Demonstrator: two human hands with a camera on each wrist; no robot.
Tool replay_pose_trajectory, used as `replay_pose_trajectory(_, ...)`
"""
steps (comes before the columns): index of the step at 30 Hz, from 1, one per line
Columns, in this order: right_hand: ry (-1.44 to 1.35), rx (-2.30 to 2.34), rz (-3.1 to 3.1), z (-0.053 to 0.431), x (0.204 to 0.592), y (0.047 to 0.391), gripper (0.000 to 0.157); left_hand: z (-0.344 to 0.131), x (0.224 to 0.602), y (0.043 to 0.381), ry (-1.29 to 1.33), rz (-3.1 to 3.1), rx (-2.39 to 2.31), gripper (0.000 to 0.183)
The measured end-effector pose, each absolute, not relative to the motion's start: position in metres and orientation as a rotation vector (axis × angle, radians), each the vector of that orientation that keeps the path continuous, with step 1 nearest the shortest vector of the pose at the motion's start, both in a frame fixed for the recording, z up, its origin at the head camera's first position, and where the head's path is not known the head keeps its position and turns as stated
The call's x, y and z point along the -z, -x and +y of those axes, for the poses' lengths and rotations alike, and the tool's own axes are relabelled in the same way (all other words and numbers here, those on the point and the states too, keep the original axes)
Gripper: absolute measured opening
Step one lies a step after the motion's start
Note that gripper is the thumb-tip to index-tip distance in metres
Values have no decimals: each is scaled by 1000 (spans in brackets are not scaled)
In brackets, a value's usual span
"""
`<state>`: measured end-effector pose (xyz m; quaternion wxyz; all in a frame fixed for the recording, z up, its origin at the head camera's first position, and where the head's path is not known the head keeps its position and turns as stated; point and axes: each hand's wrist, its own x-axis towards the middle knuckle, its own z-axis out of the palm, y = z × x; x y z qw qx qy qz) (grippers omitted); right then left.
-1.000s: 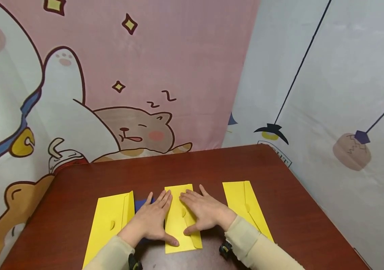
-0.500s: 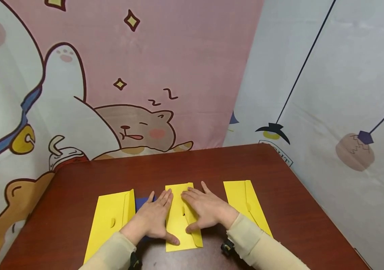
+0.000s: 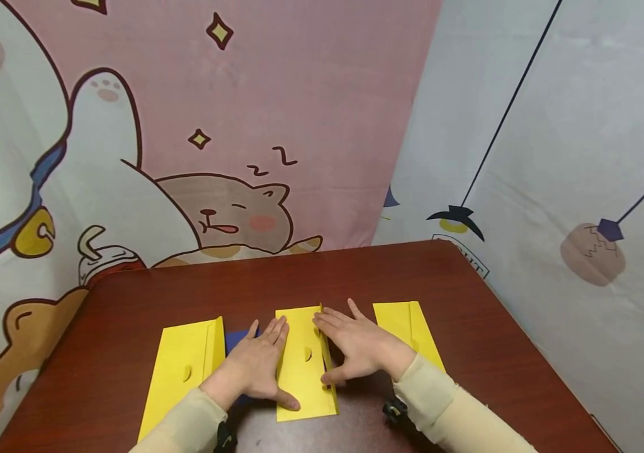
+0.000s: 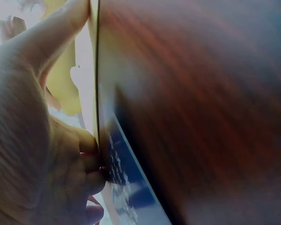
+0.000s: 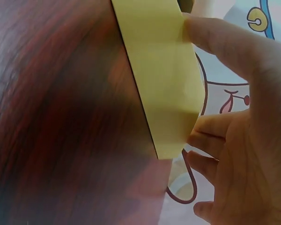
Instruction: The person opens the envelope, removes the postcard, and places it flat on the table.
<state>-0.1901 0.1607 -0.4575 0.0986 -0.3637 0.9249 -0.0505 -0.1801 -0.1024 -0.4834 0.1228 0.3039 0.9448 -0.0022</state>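
In the head view a yellow envelope lies between the two hands, with a half-round slot near its right edge. Its long flap stands up steeply from the table along the right side. The left hand is spread flat, its fingertips and thumb resting on the envelope's left part. At the flap is the right hand, with fairly straight fingers; the fingertips and thumb touch the flap's free edge in the right wrist view. A blue flat item lies partly hidden under the left hand and forearm.
Another yellow envelope lies left of the left hand, its flap slightly raised. A third envelope lies at the right, partly covered by the right forearm. The brown table backs onto a cartoon-printed curtain.
The right hand has moved to the right, and the middle envelope's flap has swung up from lying folded over to standing nearly upright. The left hand has stayed in place.
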Motion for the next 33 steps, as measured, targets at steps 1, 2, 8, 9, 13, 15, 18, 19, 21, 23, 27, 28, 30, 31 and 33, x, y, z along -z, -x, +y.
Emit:
replay_pose_trajectory(1, 1071, 155, 2732, 163, 457, 190, 110, -102, 483, 180, -887, 2759, 9, 153)
replay_pose_trajectory(2, 1065, 162, 2731, 165, 456, 190, 110, -102, 483, 180, -888, 2760, 11, 153)
replay_pose_trajectory(8, 1046, 226, 2708, 176, 456, 191, 109, -101, 483, 180, -877, 2756, 29, 154)
replay_pose_trajectory(9, 1047, 235, 2702, 178, 457, 191, 110, -101, 483, 181, -874, 2753, 32, 154)
replay_pose_trajectory(13, 1042, 265, 2687, 185, 459, 191, 112, -99, 481, 182, -858, 2735, 8, 155)
replay_pose_trajectory(15, 1035, 268, 2681, 188, 461, 191, 111, -98, 481, 184, -836, 2724, -27, 154)
replay_pose_trajectory(18, 1031, 254, 2676, 192, 461, 190, 110, -93, 479, 187, -784, 2709, -99, 149)
replay_pose_trajectory(19, 1032, 251, 2673, 193, 462, 190, 109, -91, 478, 187, -760, 2706, -128, 147)
replay_pose_trajectory(21, 1036, 241, 2667, 194, 463, 190, 109, -86, 476, 188, -712, 2711, -183, 141)
replay_pose_trajectory(23, 1041, 231, 2664, 196, 465, 189, 109, -81, 474, 189, -670, 2727, -225, 135)
replay_pose_trajectory(27, 1049, 206, 2660, 198, 469, 189, 111, -71, 471, 190, -608, 2781, -292, 119)
replay_pose_trajectory(28, 1048, 205, 2659, 199, 469, 189, 112, -68, 469, 190, -596, 2794, -304, 114)
replay_pose_trajectory(30, 1045, 207, 2654, 200, 471, 189, 112, -63, 467, 191, -571, 2820, -330, 102)
replay_pose_trajectory(31, 1043, 211, 2652, 200, 472, 189, 112, -60, 467, 192, -554, 2830, -343, 98)
replay_pose_trajectory(33, 1044, 224, 2646, 200, 473, 189, 112, -56, 466, 193, -510, 2852, -367, 90)
